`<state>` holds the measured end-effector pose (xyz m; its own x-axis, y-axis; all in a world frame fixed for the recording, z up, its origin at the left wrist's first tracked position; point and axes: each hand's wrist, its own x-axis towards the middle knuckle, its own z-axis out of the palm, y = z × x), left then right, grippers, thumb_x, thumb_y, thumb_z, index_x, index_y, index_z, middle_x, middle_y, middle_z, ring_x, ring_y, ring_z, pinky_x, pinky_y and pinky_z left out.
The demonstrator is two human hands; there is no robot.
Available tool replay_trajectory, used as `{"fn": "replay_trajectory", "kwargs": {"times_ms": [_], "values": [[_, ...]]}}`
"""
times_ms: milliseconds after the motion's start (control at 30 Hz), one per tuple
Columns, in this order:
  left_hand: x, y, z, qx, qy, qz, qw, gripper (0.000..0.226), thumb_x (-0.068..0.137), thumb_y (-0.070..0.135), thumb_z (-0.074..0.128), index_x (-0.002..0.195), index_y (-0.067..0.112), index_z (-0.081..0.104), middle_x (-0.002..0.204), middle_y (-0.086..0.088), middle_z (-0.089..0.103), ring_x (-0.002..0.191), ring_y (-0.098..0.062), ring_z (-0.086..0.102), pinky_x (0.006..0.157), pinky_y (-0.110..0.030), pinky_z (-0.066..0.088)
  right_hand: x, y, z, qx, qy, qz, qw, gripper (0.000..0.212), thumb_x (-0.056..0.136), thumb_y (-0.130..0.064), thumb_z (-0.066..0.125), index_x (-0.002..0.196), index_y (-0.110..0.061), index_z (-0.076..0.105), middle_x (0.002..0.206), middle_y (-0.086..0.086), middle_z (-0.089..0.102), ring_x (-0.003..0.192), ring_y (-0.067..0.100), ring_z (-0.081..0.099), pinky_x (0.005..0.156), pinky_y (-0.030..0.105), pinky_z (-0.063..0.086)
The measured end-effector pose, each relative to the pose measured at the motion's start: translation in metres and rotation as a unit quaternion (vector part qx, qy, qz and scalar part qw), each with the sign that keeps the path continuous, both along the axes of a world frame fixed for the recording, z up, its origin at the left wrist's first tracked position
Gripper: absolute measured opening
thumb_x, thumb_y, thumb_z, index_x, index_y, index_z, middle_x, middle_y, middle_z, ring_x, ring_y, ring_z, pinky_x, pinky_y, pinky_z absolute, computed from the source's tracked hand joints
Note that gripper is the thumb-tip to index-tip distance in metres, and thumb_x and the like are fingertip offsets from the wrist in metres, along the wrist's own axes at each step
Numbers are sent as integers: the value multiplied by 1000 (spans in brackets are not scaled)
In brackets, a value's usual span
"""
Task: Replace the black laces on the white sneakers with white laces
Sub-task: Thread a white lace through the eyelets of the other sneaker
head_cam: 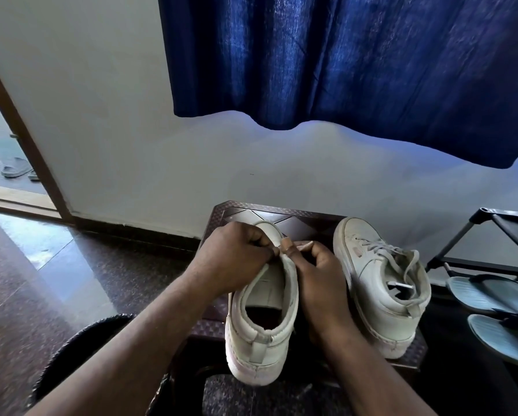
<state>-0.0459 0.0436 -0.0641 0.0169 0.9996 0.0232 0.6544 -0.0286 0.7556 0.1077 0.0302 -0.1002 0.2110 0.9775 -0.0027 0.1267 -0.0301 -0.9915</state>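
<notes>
So there are 2 white sneakers sitting on a dark brown stool (pixel 245 212) with a diamond pattern on top, both with heels toward the near side and toes pointing at the far wall. The left sneaker (pixel 262 340) is the one being worked on: scuffed off-white leather, chunky sole with a pinkish tint along the bottom, tongue and dark insole showing through the open collar. The left hand (pixel 236 256) has its fingers curled tight and pinches a white lace (pixel 279 244) right at the far end of the opening. The right hand (pixel 317 265) meets it there, thumb clamped on the sneaker's upper edge and fingers curled over. The right sneaker (pixel 380 295) stands just beside it, not touched by either hand, already threaded with pale laces (pixel 371 244), the loose ends dropped inside so 1 plastic tip shows in the opening. A blue curtain (pixel 341 70) hangs over the far wall. On the right there's a black rack (pixel 506 235) and a pair of grey-blue flip-flops (pixel 491 292) on the floor.
</notes>
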Motion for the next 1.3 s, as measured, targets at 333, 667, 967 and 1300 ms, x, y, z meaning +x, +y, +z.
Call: {"fn": "replay_trajectory", "kwargs": {"times_ms": [333, 667, 967, 1300], "values": [[0, -2, 2, -10, 6, 2, 1000, 19, 86, 46, 76, 77, 29, 76, 76, 12, 74, 79, -6, 68, 73, -29, 54, 20, 15, 34, 148, 129, -136, 971, 33, 94, -28, 76, 67, -15, 61, 53, -3, 59, 49, 10, 51, 54, 30, 45], [-1, -3, 3, -16, -30, 7, 999, 19, 84, 43, 77, 71, 29, 75, 70, 9, 73, 74, -10, 70, 71, -33, 56, 5, 5, 15, 61, -41, -61, 995, 38, 87, -38, 82, 66, -10, 66, 57, -1, 67, 53, 13, 56, 62, 39, 51], [-5, -3, 4, -15, -32, -2, 999, 24, 86, 44, 74, 73, 24, 74, 71, 2, 72, 62, -9, 60, 65, -36, 54, -4, -6, 6, 26, 40, 25, 999, 34, 84, -50, 80, 79, -17, 76, 79, 1, 76, 76, 16, 68, 83, 43, 56], [-6, -1, 2, -28, -58, -1, 998, 24, 86, 43, 78, 73, 23, 74, 68, 0, 71, 57, -9, 59, 61, -30, 51, 11, 6, 26, 61, 11, -2, 998, 44, 89, -53, 74, 71, -13, 69, 71, 8, 73, 68, 31, 64, 66, 43, 57]]}}
